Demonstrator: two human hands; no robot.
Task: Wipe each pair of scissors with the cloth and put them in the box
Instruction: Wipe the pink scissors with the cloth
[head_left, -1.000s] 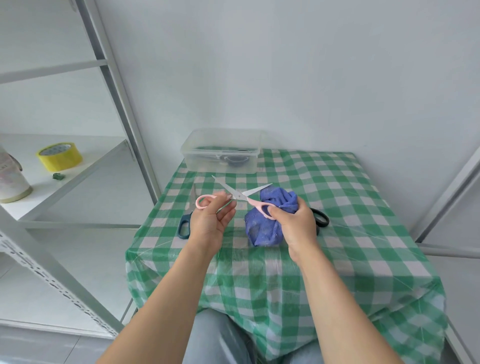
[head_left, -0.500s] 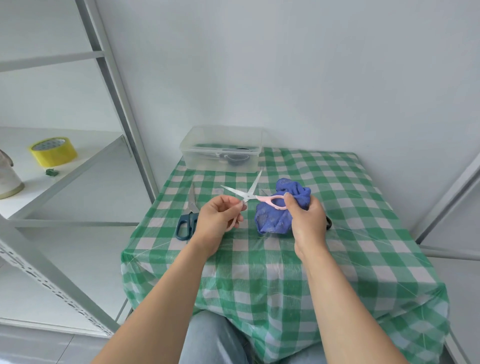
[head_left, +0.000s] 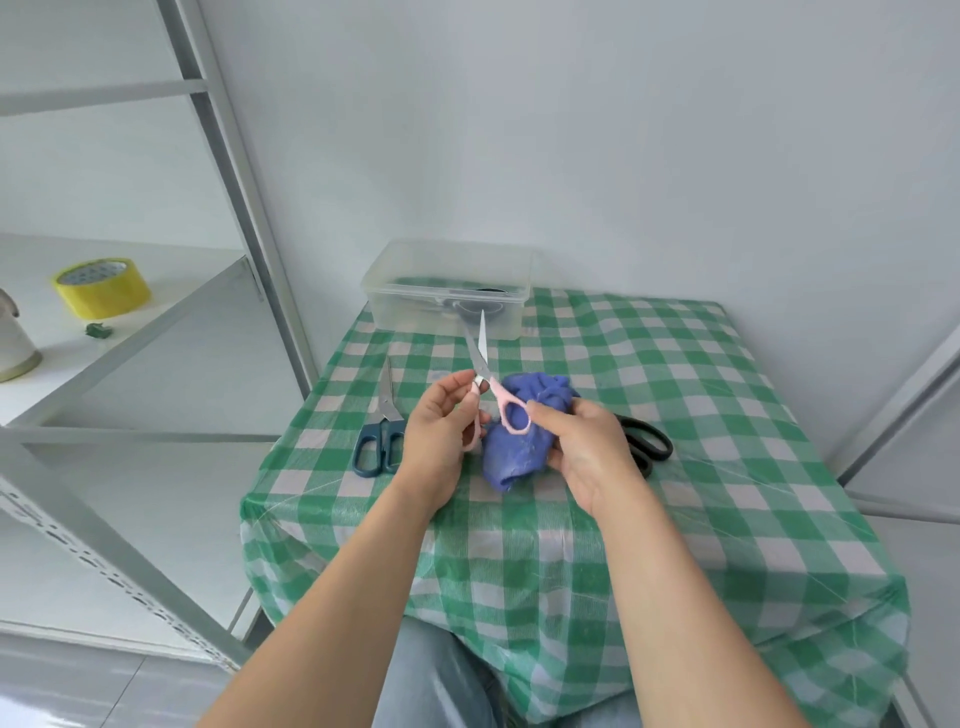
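Pink scissors (head_left: 500, 396) held over the table (head_left: 675, 519), blades nearly together, tips toward clear box (head_left: 410, 312) (dark handles inside). Left hand (head_left: 441, 436) pinches them near the pivot; right hand (head_left: 587, 452) grips blue cloth (head_left: 514, 457), thumb against a handle ring.

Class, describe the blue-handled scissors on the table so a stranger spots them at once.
Find the table under the green-and-white checked cloth; look at its left side, beside the person's left hand. There steel scissors lie flat, blades toward the clear plastic box. Only they have dark blue handles: the held pair is pink, the far-right pair black.
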